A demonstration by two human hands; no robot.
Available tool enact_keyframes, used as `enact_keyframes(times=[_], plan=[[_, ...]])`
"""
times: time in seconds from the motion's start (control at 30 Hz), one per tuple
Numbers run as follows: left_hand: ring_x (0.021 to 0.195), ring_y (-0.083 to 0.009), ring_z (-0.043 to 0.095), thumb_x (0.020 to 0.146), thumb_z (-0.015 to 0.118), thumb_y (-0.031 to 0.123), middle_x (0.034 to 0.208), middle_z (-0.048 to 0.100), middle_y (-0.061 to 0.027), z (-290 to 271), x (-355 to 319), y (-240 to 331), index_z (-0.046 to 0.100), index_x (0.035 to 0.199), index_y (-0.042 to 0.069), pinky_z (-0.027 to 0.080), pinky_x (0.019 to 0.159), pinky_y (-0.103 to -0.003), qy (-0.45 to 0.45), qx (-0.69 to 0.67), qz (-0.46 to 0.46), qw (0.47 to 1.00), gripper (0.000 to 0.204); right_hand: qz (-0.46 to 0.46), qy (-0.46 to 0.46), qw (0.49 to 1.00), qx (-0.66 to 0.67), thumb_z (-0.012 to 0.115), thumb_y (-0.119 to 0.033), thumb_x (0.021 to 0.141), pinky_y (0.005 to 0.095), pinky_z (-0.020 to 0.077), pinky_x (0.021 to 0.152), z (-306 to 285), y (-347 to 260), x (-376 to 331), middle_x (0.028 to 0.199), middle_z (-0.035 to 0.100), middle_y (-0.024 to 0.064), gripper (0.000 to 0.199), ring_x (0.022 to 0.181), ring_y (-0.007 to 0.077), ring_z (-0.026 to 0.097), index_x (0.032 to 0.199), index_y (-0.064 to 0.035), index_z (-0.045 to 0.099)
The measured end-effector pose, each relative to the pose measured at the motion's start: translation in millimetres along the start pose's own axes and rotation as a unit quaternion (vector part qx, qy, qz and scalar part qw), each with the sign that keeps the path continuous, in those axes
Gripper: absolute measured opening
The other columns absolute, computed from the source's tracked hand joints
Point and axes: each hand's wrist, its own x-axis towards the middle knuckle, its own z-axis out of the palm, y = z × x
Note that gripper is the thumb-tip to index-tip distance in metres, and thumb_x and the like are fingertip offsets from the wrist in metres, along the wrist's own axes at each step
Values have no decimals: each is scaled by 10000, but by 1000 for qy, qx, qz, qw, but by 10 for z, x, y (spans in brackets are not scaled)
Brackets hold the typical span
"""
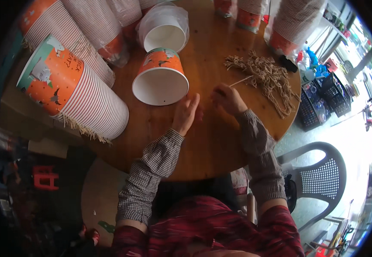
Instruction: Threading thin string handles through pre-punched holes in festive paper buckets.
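Note:
An orange paper bucket point(162, 62) with a green band lies on its side, its white mouth facing me. A small dark hole shows near the lower rim. Right beside that rim is my left hand point(186, 115), fingers stretched out and nothing visible in it; whether it touches the bucket I cannot tell. To its right, my right hand point(229, 99) is closed in a pinch on a thin beige cord point(241, 80). The cord runs up toward a tangled pile of beige cords point(268, 76) on the table's right side.
At the left leans a long stack of nested orange buckets point(93, 98) with cord ends hanging out. More plastic-wrapped stacks point(89, 28) stand behind, and others point(295, 21) at the far right. A white bucket in clear plastic point(165, 37) lies behind mine. A grey chair point(321, 175) stands right of the round wooden table point(203, 158).

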Motion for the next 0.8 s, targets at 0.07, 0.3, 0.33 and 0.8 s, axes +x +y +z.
enact_keyframes(times=[0.07,0.3,0.33,0.8], plan=[[512,-121,545,925,415,586,551,546,-44,71,-23,13,567,655,3,433,491,-256,10,17,-17,1000,660,-114,18,987,-114,595,-115,852,350,482,648,63,15,-68,771,592,137,138,717,240,615,903,11,574],[511,-195,556,973,416,451,546,502,-139,57,36,-130,548,710,-21,393,474,-355,-15,194,35,980,556,-198,-50,971,-120,579,-111,866,372,480,662,183,-17,-87,812,606,172,117,758,332,603,897,1,567],[510,-218,559,980,439,398,553,495,-158,58,34,-134,544,723,-25,389,475,-369,-10,155,43,987,506,-194,-50,973,-119,579,-111,866,372,480,662,201,10,-83,812,606,172,117,758,332,603,897,1,567],[484,-88,499,962,513,259,581,512,-24,-399,1,66,512,704,14,412,465,-250,88,89,129,984,356,-142,348,820,-431,637,-174,799,351,517,703,-999,575,276,953,635,130,186,849,269,634,939,-52,657]])
